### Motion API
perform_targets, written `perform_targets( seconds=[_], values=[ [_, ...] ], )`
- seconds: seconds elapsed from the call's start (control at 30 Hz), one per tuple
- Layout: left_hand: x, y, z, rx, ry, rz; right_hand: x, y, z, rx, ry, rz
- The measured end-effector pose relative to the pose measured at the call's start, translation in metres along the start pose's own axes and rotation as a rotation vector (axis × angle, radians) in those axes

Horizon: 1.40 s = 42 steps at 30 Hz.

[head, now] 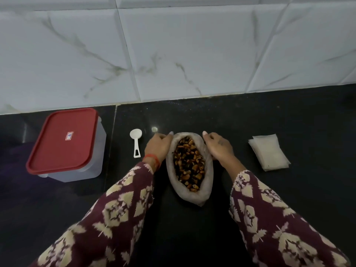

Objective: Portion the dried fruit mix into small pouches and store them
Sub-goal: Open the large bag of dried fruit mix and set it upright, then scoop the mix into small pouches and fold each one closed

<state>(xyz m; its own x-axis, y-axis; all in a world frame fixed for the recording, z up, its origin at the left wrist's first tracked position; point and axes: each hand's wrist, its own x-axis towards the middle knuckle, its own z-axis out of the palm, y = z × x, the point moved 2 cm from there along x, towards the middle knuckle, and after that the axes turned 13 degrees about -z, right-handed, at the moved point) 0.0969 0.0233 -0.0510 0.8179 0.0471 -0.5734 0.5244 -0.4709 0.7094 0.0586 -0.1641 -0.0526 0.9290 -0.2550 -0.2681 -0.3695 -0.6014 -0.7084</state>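
At frame centre on the dark desk (250,189), the left hand (158,146) and right hand (218,147) grip the rolled rim of the open bag (208,182) of dried fruit mix (189,164); small pouches (269,152) lie stacked at right.

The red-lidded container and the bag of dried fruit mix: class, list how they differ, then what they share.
The red-lidded container is closed and rigid; the bag of dried fruit mix is open and soft. The container stands untouched at the left; the left hand and right hand hold the bag's rim. Both sit on the dark counter.
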Motion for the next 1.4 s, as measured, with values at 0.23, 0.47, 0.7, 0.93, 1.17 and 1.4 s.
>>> perform_targets(
  seconds=[0.23,0.47,0.7,0.93,1.17,1.4],
  values=[
    [-0.045,-0.033,-0.007,-0.251,-0.517,-0.269,-0.071,0.010,-0.007,0.633,-0.269,0.171],
    [-0.047,-0.022,0.006,-0.289,-0.557,-0.250,-0.075,0.012,-0.013,0.650,-0.260,0.128],
    [-0.054,0.001,0.047,-0.311,-0.638,-0.212,-0.073,0.033,-0.047,0.604,-0.160,0.151],
    [-0.064,0.023,0.086,-0.312,-0.655,-0.190,-0.069,0.049,-0.079,0.564,-0.098,0.169],
    [-0.072,0.027,0.096,-0.324,-0.618,-0.159,-0.070,0.052,-0.086,0.536,-0.098,0.141],
    [-0.097,0.035,0.092,-0.307,-0.382,0.006,-0.079,0.042,-0.113,0.433,-0.094,0.070]
  ],
)
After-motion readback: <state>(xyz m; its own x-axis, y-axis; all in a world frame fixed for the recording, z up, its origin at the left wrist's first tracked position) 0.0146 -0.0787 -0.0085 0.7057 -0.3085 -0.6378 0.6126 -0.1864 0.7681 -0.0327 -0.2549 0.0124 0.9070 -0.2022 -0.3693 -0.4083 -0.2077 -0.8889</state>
